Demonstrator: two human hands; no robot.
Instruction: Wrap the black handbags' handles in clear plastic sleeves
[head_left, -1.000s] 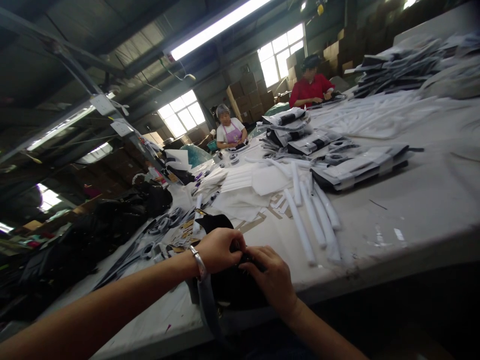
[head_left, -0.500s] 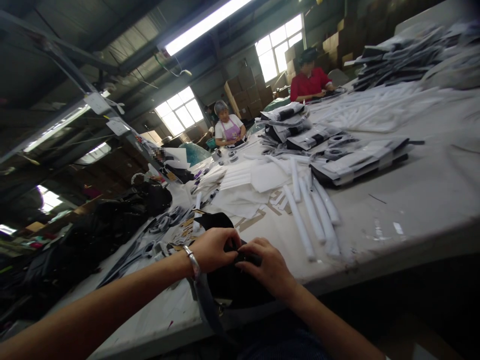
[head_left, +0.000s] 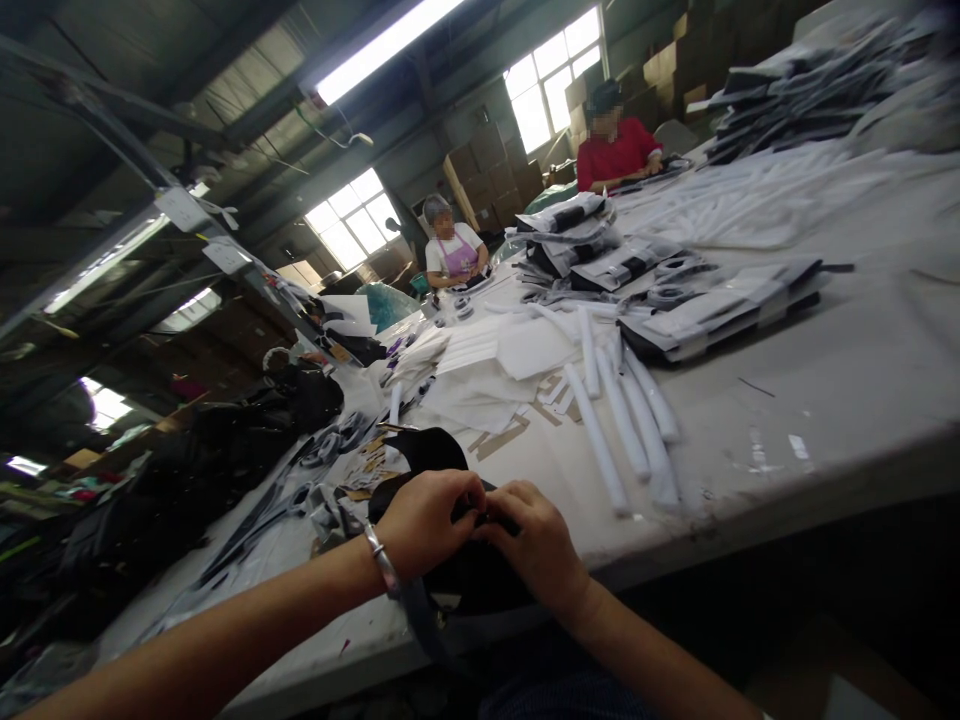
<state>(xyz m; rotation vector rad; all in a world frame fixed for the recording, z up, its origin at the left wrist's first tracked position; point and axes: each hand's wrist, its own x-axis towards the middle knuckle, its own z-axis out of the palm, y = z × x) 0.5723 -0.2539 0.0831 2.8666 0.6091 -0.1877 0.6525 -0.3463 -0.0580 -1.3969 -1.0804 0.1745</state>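
A black bag-like piece (head_left: pixel 480 580) lies at the table's near edge, partly under my hands, with a dark strap (head_left: pixel 420 610) hanging over the edge. My left hand (head_left: pixel 431 515), a silver bangle on its wrist, pinches the black material. Against it, my right hand (head_left: pixel 536 545) grips the same piece with bent fingers. Both sets of fingertips meet over a small dark part that I cannot make out. Beyond the left hand, a curved black flap (head_left: pixel 431 450) of the piece sticks up.
White padded tubes (head_left: pixel 619 430) and white sheets (head_left: pixel 480 360) lie ahead on the table (head_left: pixel 825 400). Wrapped black-and-white packs (head_left: pixel 720 310) are stacked to the right. A black heap (head_left: pixel 172 490) stands on the left. Two co-workers (head_left: pixel 454 250) sit across the table.
My hands stay closed on the black piece, fingertips slightly closer together and a little lower in view. The camera view has shifted slightly.
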